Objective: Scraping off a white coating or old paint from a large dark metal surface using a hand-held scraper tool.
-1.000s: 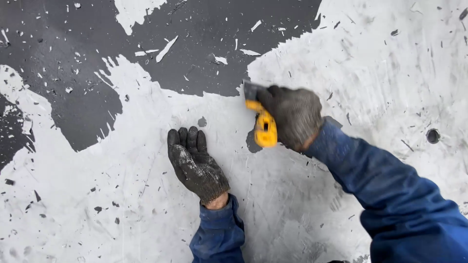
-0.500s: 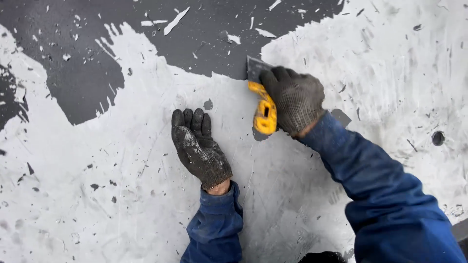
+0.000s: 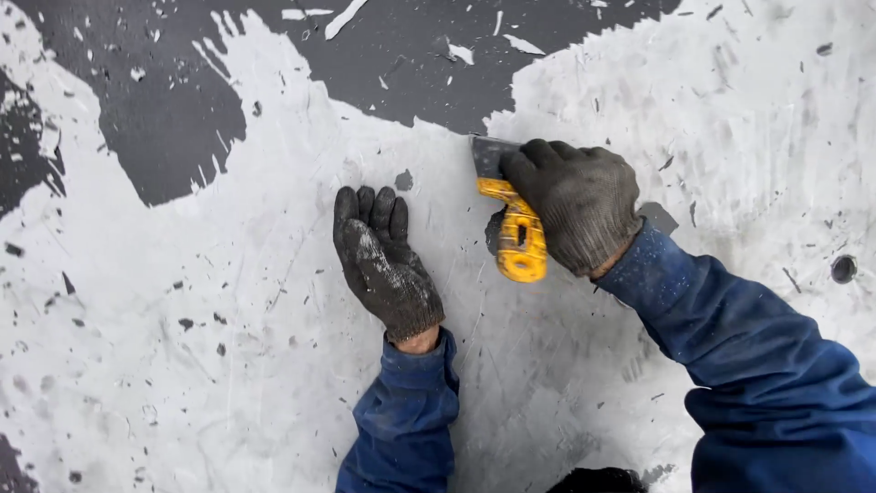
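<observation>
Both my hands wear dark knit gloves and blue sleeves. My right hand (image 3: 577, 204) grips a scraper with a yellow handle (image 3: 518, 239); its metal blade (image 3: 487, 157) is pressed onto the grey-white coated surface (image 3: 228, 301), just below the edge of the bare dark area (image 3: 383, 68). My left hand (image 3: 381, 260) lies flat on the coating to the left of the scraper, fingers together and pointing up, holding nothing.
White flakes (image 3: 345, 16) lie scattered on the dark area at the top. Dark patches (image 3: 173, 128) break through the coating at upper left. A small round dark hole (image 3: 843, 268) sits at the right edge.
The scraper and my right hand have moved up toward the edge of the dark area. My left hand stays flat on the coating.
</observation>
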